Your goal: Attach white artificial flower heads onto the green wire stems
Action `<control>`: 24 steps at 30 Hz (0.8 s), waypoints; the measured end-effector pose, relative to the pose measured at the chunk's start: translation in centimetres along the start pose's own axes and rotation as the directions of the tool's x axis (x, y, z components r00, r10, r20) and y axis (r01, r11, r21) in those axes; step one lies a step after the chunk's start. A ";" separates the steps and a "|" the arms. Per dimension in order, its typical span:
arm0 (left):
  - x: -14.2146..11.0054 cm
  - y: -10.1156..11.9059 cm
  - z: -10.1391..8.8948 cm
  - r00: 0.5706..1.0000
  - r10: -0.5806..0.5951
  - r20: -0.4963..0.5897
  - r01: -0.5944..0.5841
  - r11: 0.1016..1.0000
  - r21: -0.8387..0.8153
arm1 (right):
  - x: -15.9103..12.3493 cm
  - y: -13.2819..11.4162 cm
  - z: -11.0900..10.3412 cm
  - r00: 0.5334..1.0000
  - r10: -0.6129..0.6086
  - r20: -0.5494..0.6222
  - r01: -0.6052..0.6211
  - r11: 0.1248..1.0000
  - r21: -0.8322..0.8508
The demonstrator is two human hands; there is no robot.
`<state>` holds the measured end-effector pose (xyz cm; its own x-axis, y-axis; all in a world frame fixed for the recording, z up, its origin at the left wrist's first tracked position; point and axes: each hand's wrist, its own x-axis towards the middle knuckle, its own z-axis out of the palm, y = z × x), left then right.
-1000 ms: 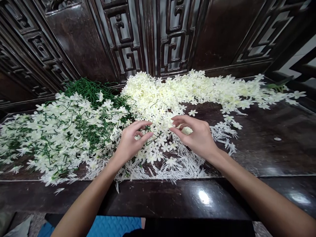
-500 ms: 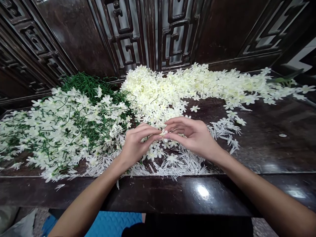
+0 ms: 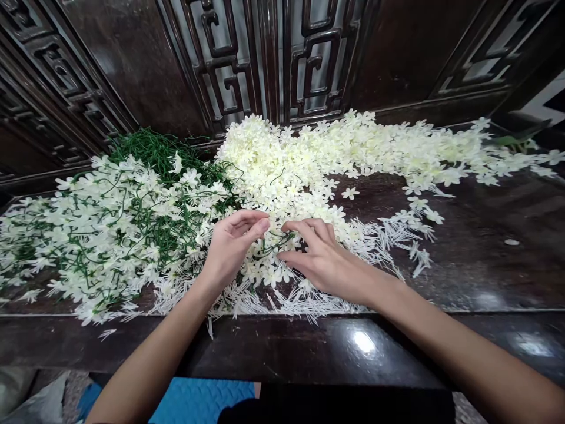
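Observation:
My left hand (image 3: 229,247) is curled over the near edge of a pile of loose white artificial flowers (image 3: 286,171), thumb and forefinger pinched on a thin green stem (image 3: 271,242) that carries a few blossoms. Just to its right, my right hand (image 3: 324,262) lies low on the flowers. Its thumb and fingers are apart, with the fingertips touching the same stem. Under both hands lie white plastic stamen pieces (image 3: 309,297), scattered along the front of the dark wooden table (image 3: 468,277).
On the left lies a heap of green stems with white flowers attached (image 3: 110,224), with bare green stems (image 3: 154,150) behind it. A carved dark wooden screen (image 3: 265,65) stands right behind the table. A blue mat (image 3: 203,400) shows below the table's front edge.
Half a second ago both hands met in a pinch on one flower above the pile. Now the right hand has dropped onto the flowers and opened, and the left pinches a green stem.

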<state>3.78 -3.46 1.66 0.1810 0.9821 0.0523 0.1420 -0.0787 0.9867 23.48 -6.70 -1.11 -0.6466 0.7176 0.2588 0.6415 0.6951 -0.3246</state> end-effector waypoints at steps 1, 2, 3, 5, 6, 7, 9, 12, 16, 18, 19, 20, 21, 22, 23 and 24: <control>0.1 -0.2 -0.1 1.000 -0.023 0.008 0.023 0.999 -0.028 | -0.1 -0.1 0.2 1.000 0.008 0.014 -0.008 1.000 -0.013; 0.1 -0.3 -0.1 0.999 -0.039 0.017 0.040 0.998 -0.049 | -0.2 -0.2 0.3 1.000 0.014 0.021 -0.013 1.000 -0.023; 0.1 -0.5 -0.1 0.998 -0.050 0.026 0.052 0.997 -0.062 | -0.2 -0.2 0.4 0.999 0.017 0.029 -0.016 0.999 -0.030; 0.1 -0.8 -0.2 0.997 -0.058 0.042 0.061 0.995 -0.075 | -0.2 -0.2 0.4 0.999 0.022 0.047 -0.020 0.999 -0.041; 0.1 -0.9 -0.2 0.997 -0.059 0.050 0.062 0.995 -0.080 | -0.2 -0.2 0.4 0.998 0.023 0.056 -0.021 0.999 -0.047; 0.2 -1.0 -0.3 0.997 -0.061 0.056 0.066 0.994 -0.085 | -0.2 -0.2 0.3 0.998 0.023 0.062 -0.020 0.999 -0.050; 0.2 -1.1 -0.3 0.996 -0.070 0.063 0.075 0.993 -0.093 | -0.2 -0.3 0.2 0.998 0.021 0.060 -0.018 0.999 -0.052; 0.3 -1.1 -0.4 0.995 -0.077 0.067 0.083 0.992 -0.092 | -0.2 -0.2 -0.1 0.999 0.032 0.042 -0.030 0.999 -0.028; 0.3 -0.9 -0.3 0.993 -0.086 0.084 0.092 0.992 -0.082 | 0.0 0.3 -0.9 0.990 0.110 -0.084 -0.096 0.983 0.153; 0.3 -0.8 -0.3 0.991 -0.098 0.086 0.105 0.991 -0.077 | 0.2 0.5 -1.4 0.974 0.171 -0.148 -0.117 0.941 0.318; 0.3 -0.7 -0.3 0.991 -0.107 0.086 0.114 0.991 -0.075 | 0.3 0.6 -1.6 0.966 0.204 -0.157 -0.130 0.913 0.386; 0.3 -0.6 -0.2 0.990 -0.115 0.086 0.122 0.990 -0.077 | 0.4 0.6 -1.8 0.960 0.228 -0.162 -0.140 0.892 0.429; 0.3 -0.5 -0.2 0.989 -0.120 0.089 0.127 0.988 -0.084 | 0.5 0.5 -1.9 0.957 0.243 -0.158 -0.150 0.882 0.447; 0.3 -0.4 -0.1 0.988 -0.124 0.091 0.132 0.987 -0.095 | 0.5 0.4 -2.0 0.956 0.246 -0.158 -0.154 0.884 0.442; 0.3 -0.3 -0.1 0.987 -0.131 0.095 0.141 0.985 -0.104 | 0.6 0.3 -2.1 0.958 0.241 -0.155 -0.155 0.892 0.424; 0.2 -0.1 -0.1 0.985 -0.143 0.101 0.154 0.982 -0.106 | 0.6 0.2 -2.2 0.961 0.232 -0.148 -0.155 0.901 0.405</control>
<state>3.72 -3.24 1.59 0.2561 0.9609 -0.1052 0.0641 0.0917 0.9937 24.11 -6.03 0.96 -0.4116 0.8578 0.3079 0.5112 0.4969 -0.7012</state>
